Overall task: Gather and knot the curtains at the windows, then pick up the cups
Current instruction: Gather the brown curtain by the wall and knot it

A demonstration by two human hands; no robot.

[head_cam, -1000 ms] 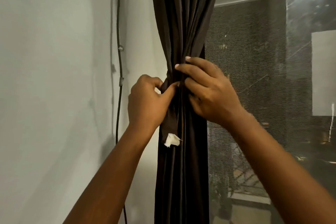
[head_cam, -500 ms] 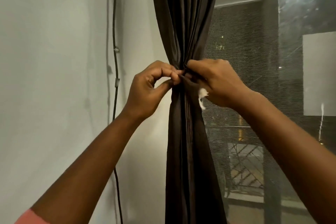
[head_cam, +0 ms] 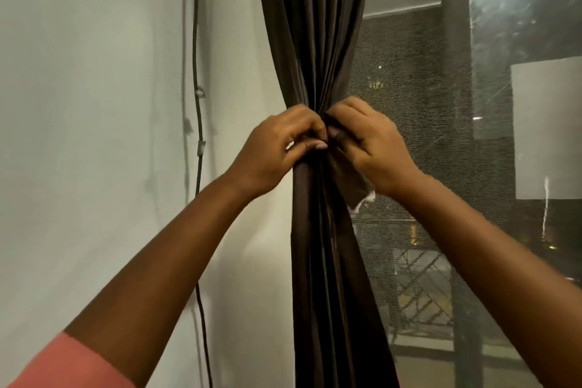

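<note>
A dark brown curtain (head_cam: 318,41) hangs gathered into one narrow bundle at the left edge of the window. At its pinched waist my left hand (head_cam: 277,151) grips the bundle from the left, fingers and thumb curled into the fabric. My right hand (head_cam: 371,148) pinches a loose strip of the same cloth (head_cam: 349,186) from the right; the strip hangs under my palm and ends in a white tag (head_cam: 362,200). My fingertips meet at the waist, where the fabric hides them partly. No cups are in view.
A pale wall (head_cam: 94,135) with a black cable (head_cam: 198,104) clipped down it lies to the left. To the right is the window's dark mesh screen (head_cam: 425,104), a vertical frame post (head_cam: 455,41) and a railing (head_cam: 419,287) outside.
Both hands have closed in on the curtain's waist. The strip with the white tag went from under my left hand to my right hand and now hangs lower on the right.
</note>
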